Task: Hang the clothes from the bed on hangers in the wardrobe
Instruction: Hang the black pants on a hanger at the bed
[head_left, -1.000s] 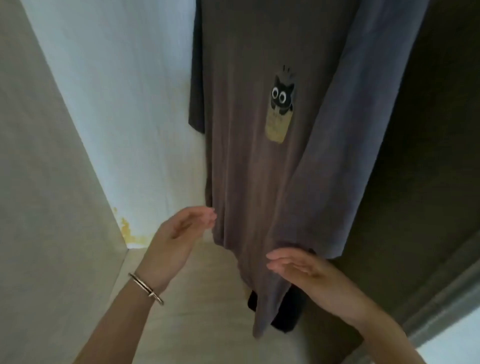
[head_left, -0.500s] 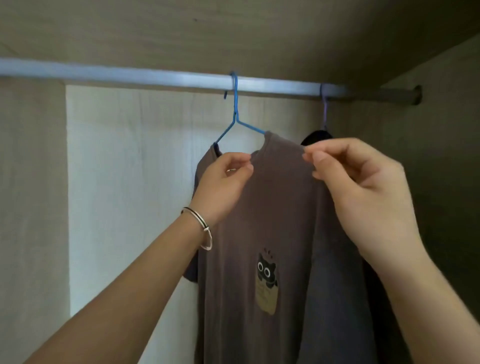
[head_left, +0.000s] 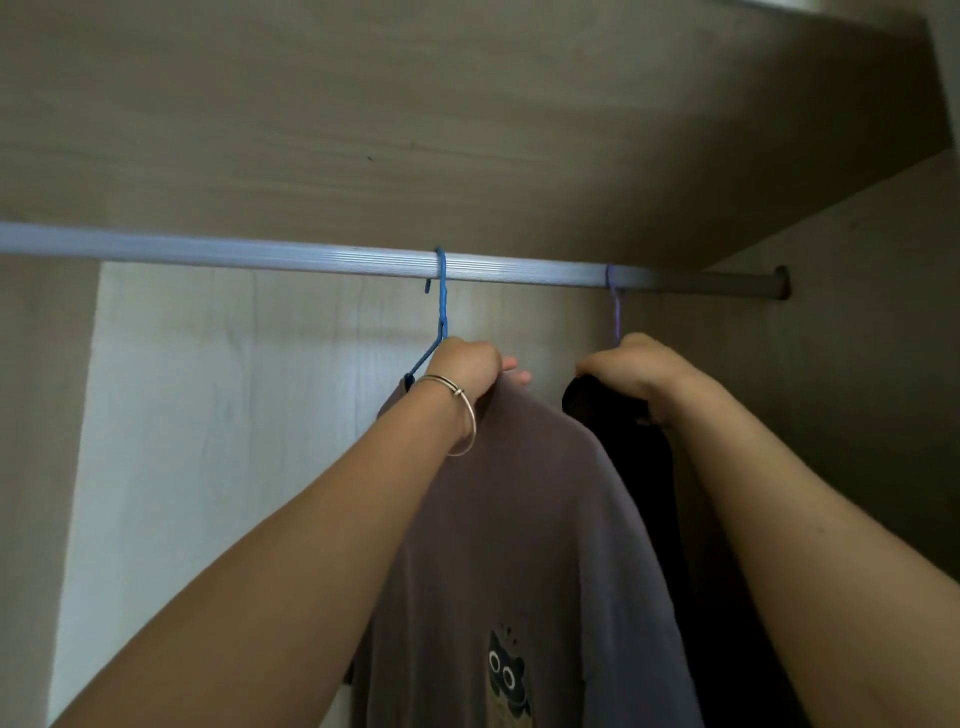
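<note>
A mauve T-shirt (head_left: 524, 530) with a black cat print hangs on a blue hanger (head_left: 441, 306) hooked over the wardrobe's metal rail (head_left: 260, 254). My left hand (head_left: 467, 371), with a bangle on the wrist, grips the shirt's neckline at the hanger. To its right a black garment (head_left: 639, 467) hangs on a purple hanger (head_left: 615, 312). My right hand (head_left: 631, 371) is closed over the top of that black garment, just under the purple hook.
The wardrobe's top panel (head_left: 467, 130) sits close above the rail. Its right side wall (head_left: 857, 389) is just past the black garment. A pale back panel (head_left: 218, 415) and a long bare stretch of rail lie to the left.
My right hand has moved from the mauve shirt's right shoulder onto the black garment's hanger top. My left hand has slid up to the shirt's collar. The view has tilted upward.
</note>
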